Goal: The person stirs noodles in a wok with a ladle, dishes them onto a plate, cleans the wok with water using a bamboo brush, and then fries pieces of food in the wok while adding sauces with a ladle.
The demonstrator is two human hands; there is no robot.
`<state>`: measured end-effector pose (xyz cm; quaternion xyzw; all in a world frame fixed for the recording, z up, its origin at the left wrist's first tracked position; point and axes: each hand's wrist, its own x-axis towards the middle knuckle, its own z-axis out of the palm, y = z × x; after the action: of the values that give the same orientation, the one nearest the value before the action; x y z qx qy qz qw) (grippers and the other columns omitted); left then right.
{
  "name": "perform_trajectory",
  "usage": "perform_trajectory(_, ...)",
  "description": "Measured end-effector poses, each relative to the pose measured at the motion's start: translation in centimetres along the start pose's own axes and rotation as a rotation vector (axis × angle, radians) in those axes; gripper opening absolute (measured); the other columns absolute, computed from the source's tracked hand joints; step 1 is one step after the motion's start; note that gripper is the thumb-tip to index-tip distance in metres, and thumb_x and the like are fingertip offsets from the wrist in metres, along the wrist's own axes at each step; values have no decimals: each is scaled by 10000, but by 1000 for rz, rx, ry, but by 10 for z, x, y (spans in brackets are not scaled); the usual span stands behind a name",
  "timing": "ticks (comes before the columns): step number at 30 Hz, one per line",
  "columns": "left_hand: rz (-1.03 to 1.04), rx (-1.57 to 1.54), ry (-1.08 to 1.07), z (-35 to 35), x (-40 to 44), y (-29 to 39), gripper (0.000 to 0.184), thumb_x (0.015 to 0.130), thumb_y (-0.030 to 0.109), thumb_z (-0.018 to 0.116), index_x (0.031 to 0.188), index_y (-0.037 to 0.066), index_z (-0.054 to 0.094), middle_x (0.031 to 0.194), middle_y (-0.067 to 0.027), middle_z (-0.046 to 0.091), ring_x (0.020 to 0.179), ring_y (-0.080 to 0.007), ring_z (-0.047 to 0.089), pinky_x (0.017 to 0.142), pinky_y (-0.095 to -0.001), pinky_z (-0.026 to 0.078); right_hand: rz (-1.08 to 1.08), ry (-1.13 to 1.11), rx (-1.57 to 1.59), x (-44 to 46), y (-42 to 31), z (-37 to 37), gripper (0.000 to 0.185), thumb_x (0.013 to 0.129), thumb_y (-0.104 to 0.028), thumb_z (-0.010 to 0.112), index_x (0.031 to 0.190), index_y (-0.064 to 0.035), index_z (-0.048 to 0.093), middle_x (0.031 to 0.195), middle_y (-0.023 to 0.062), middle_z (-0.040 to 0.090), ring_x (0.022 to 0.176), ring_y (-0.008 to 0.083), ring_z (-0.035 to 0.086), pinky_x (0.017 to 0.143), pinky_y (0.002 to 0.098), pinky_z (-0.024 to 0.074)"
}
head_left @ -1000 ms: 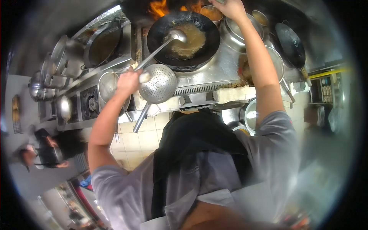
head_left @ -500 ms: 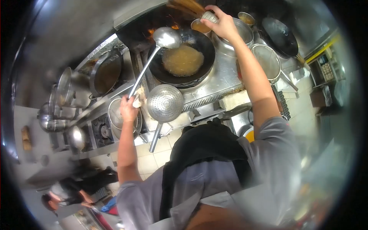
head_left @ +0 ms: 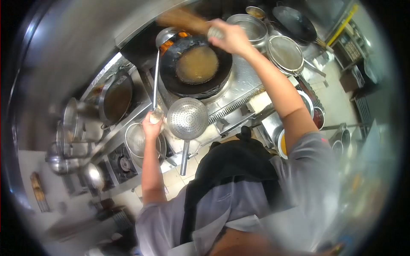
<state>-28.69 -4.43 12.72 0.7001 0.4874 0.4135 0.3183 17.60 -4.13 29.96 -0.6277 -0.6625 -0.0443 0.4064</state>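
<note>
My left hand [head_left: 152, 126] grips the long handle of a metal ladle [head_left: 156, 79], with a pale cloth in the same grasp. The ladle's bowl is at the wok's far left rim, by orange flames. My right hand [head_left: 232, 37] is closed round the pale wrapped handle of a bamboo wok brush [head_left: 181, 20]. Its bristles are motion-blurred and point left beyond the wok. Between my hands the black wok [head_left: 222, 70] holds a shallow pool of cloudy brown liquid [head_left: 197, 65]. A perforated skimmer [head_left: 187, 118] lies just right of my left hand, its handle towards me.
A round mesh strainer [head_left: 286, 53] and a steel pot [head_left: 247, 27] stand right of the wok. Another dark wok [head_left: 294, 23] is at the far right, a dark pan [head_left: 117, 98] on the left. A gas burner [head_left: 124, 163] sits near my left forearm.
My right hand and the brush have moved left and nearer the wok. The ladle's bowl has swung from over the wok to its far left rim. The view has shifted.
</note>
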Motion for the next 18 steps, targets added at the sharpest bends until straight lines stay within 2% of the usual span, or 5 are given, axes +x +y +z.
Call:
perform_trajectory(4,17,-28,-20,1,-7,-12,268,711,-19,731,970,3,663,905,-36,703,803,-121,648,755,-282,524,216,-539,-590,-8,34,26,476,792,-303,722,1250,-213,631,1096,177,707,1046,363,670,895,462,537)
perform_trajectory(6,15,-107,-87,-2,-14,-5,286,703,-24,726,980,8,659,901,-37,700,797,-121,644,752,-284,524,441,-337,-337,-29,44,-3,524,772,-298,750,1273,-201,626,1122,200,694,1098,352,650,949,443,511)
perform_trajectory(9,-22,-8,-201,-5,-49,2,359,669,-19,726,1017,13,642,932,-78,688,833,-174,647,786,-313,521,427,-145,-65,-72,57,-61,588,751,-328,780,1298,-195,611,1149,201,686,1089,362,652,958,425,504)
perform_trajectory(15,-130,156,-343,62,-126,70,435,677,57,748,1094,5,638,1012,-165,685,952,-281,663,877,-350,507,409,147,-92,-136,82,-137,581,750,-376,791,1293,-263,618,1121,168,703,1075,350,658,945,422,500)
perform_trajectory(18,-85,162,-339,130,-153,102,546,714,138,766,1203,-39,602,1052,-207,687,973,-311,667,883,-378,508,446,224,10,-156,79,-165,532,778,-344,790,1272,-213,642,1104,135,713,1006,253,664,899,356,506)
